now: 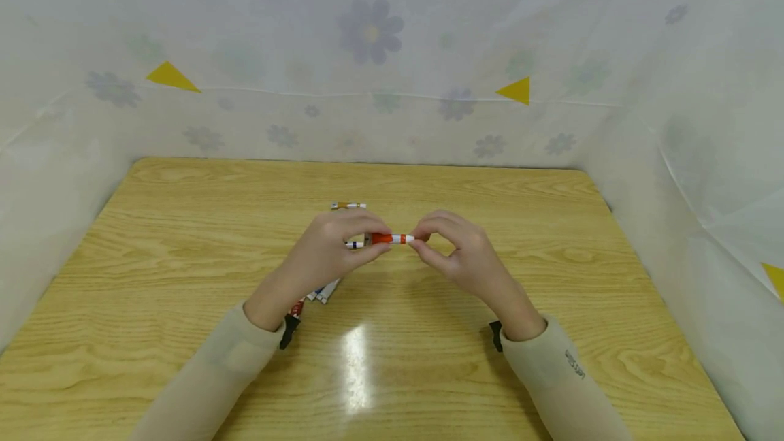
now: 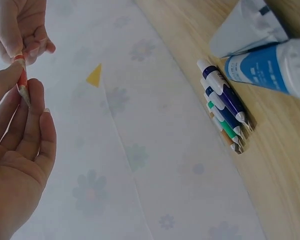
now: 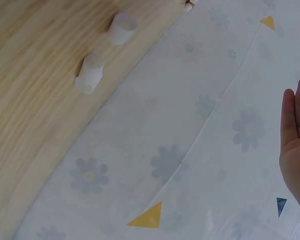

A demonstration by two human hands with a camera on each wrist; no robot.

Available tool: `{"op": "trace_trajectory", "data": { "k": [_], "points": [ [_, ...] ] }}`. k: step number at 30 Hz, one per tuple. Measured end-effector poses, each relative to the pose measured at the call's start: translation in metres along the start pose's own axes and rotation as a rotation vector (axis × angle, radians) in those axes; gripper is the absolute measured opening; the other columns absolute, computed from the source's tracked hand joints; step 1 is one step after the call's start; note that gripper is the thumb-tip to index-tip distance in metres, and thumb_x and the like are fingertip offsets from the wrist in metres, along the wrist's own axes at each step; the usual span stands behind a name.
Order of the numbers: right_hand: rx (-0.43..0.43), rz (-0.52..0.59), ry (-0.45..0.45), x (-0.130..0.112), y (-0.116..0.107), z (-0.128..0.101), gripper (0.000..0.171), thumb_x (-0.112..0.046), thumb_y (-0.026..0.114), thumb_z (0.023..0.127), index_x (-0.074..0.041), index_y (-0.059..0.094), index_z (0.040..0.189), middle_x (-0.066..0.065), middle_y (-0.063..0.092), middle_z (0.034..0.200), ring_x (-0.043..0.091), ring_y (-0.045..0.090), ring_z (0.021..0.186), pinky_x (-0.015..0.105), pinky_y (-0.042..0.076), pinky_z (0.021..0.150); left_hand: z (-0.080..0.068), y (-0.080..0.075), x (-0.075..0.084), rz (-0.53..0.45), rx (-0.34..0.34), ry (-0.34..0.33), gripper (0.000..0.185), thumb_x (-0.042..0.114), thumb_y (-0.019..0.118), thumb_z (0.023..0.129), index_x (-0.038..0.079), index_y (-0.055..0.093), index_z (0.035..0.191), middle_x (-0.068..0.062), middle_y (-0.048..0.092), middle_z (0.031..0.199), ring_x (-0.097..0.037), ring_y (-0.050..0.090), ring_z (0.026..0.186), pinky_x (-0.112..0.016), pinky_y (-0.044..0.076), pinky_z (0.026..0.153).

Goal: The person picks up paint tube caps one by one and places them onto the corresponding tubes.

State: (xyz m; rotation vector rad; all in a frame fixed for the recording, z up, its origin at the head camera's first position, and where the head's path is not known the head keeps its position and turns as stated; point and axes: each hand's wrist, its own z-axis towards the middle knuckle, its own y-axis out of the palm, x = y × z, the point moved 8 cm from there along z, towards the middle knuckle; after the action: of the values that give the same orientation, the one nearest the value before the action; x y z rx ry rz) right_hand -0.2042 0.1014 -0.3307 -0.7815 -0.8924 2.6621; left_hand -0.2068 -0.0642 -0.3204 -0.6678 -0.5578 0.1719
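Note:
Between my two hands, above the table, a small red-and-white paint tube (image 1: 382,239) lies level. The left hand (image 1: 321,250) pinches its red body between thumb and fingertips. At the tube's right end, the right hand (image 1: 468,254) pinches the white cap (image 1: 411,239). Seen from the left wrist, the red tube (image 2: 23,77) has its crimped tail toward the left palm (image 2: 17,165), and the right hand (image 2: 20,25) is at its other end. Only part of the right hand (image 3: 297,150) shows in the right wrist view, where the tube is out of sight.
Several small paint tubes (image 2: 222,95) lie in a row on the wooden table (image 1: 429,373), partly behind the left hand. Nearby are a blue-and-white tube (image 2: 260,69) and a grey-white one (image 2: 247,30). Two small white cylindrical pieces (image 3: 90,75) stand out in the right wrist view.

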Motion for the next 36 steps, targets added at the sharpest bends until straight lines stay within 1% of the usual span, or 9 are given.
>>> {"op": "trace_trajectory", "data": {
  "k": [3, 7, 15, 19, 22, 27, 30, 34, 36],
  "points": [
    [-0.002, -0.001, 0.005, 0.0, 0.0, 0.0, 0.021, 0.006, 0.08, 0.082, -0.008, 0.072, 0.095, 0.002, 0.071, 0.09, 0.011, 0.064, 0.08, 0.02, 0.054, 0.075, 0.0, 0.0, 0.0, 0.014, -0.006, 0.003, 0.012, 0.007, 0.085, 0.085, 0.006, 0.079, 0.095, -0.004, 0.078, 0.093, -0.013, 0.071, 0.083, -0.03, 0.061, 0.069],
    [0.0, -0.009, 0.002, -0.001, -0.001, 0.001, 0.019, 0.006, 0.081, 0.083, -0.007, 0.072, 0.094, 0.002, 0.071, 0.09, 0.012, 0.064, 0.08, 0.02, 0.055, 0.075, -0.001, 0.0, -0.001, 0.047, -0.017, 0.005, 0.013, 0.008, 0.085, 0.085, 0.005, 0.08, 0.097, -0.005, 0.078, 0.095, -0.015, 0.072, 0.084, -0.026, 0.06, 0.07],
    [-0.012, -0.006, 0.01, 0.002, 0.001, -0.001, 0.019, 0.006, 0.081, 0.083, -0.007, 0.073, 0.094, 0.002, 0.071, 0.09, 0.011, 0.064, 0.08, 0.018, 0.054, 0.076, -0.002, -0.001, -0.003, 0.094, -0.023, 0.008, 0.015, 0.009, 0.086, 0.083, 0.007, 0.08, 0.097, -0.003, 0.077, 0.095, -0.013, 0.071, 0.083, -0.027, 0.059, 0.071],
    [-0.017, -0.001, 0.017, 0.004, 0.002, -0.002, 0.016, 0.004, 0.079, 0.085, -0.007, 0.074, 0.096, 0.002, 0.072, 0.091, 0.012, 0.064, 0.08, 0.019, 0.055, 0.076, -0.002, -0.003, -0.003, 0.111, -0.018, 0.005, 0.016, 0.009, 0.086, 0.083, 0.007, 0.08, 0.098, -0.003, 0.077, 0.096, -0.014, 0.07, 0.083, -0.027, 0.059, 0.071],
    [-0.026, -0.011, 0.037, 0.006, 0.002, -0.002, 0.014, 0.003, 0.078, 0.087, -0.007, 0.075, 0.098, 0.002, 0.073, 0.093, 0.011, 0.065, 0.082, 0.021, 0.056, 0.077, -0.003, -0.006, -0.007, 0.121, -0.019, -0.024, 0.015, 0.009, 0.085, 0.085, 0.007, 0.08, 0.099, -0.004, 0.077, 0.097, -0.015, 0.07, 0.084, -0.028, 0.059, 0.072],
    [-0.038, -0.034, 0.058, 0.008, 0.001, -0.002, 0.014, 0.0, 0.079, 0.088, -0.008, 0.076, 0.1, 0.001, 0.074, 0.095, 0.011, 0.068, 0.085, 0.024, 0.058, 0.079, -0.006, -0.014, -0.022, 0.124, -0.028, -0.122, 0.017, 0.01, 0.083, 0.087, 0.008, 0.08, 0.104, -0.005, 0.076, 0.101, -0.014, 0.071, 0.084, -0.028, 0.06, 0.072],
    [-0.045, -0.031, 0.06, 0.008, 0.001, -0.002, 0.015, 0.0, 0.078, 0.088, -0.009, 0.077, 0.1, 0.001, 0.074, 0.095, 0.012, 0.068, 0.086, 0.025, 0.058, 0.079, -0.008, -0.02, -0.032, 0.125, -0.029, -0.173, 0.019, 0.011, 0.083, 0.087, 0.007, 0.08, 0.106, -0.007, 0.077, 0.104, -0.016, 0.072, 0.087, -0.032, 0.061, 0.077],
    [-0.066, -0.02, 0.066, 0.009, 0.002, -0.001, 0.015, 0.0, 0.078, 0.089, -0.01, 0.077, 0.1, 0.0, 0.074, 0.094, 0.011, 0.068, 0.087, 0.025, 0.058, 0.079, -0.01, -0.027, -0.043, 0.131, -0.029, -0.221, 0.022, 0.01, 0.083, 0.087, 0.007, 0.079, 0.109, -0.008, 0.078, 0.108, -0.023, 0.073, 0.098, -0.04, 0.061, 0.088],
    [-0.079, -0.021, 0.068, 0.009, 0.003, -0.001, 0.014, -0.001, 0.078, 0.089, -0.01, 0.076, 0.1, 0.0, 0.074, 0.094, 0.011, 0.068, 0.087, 0.025, 0.058, 0.079, -0.012, -0.03, -0.05, 0.134, -0.029, -0.241, 0.023, 0.01, 0.082, 0.088, 0.008, 0.079, 0.11, -0.009, 0.078, 0.109, -0.024, 0.073, 0.101, -0.042, 0.06, 0.091]
  ]
}}
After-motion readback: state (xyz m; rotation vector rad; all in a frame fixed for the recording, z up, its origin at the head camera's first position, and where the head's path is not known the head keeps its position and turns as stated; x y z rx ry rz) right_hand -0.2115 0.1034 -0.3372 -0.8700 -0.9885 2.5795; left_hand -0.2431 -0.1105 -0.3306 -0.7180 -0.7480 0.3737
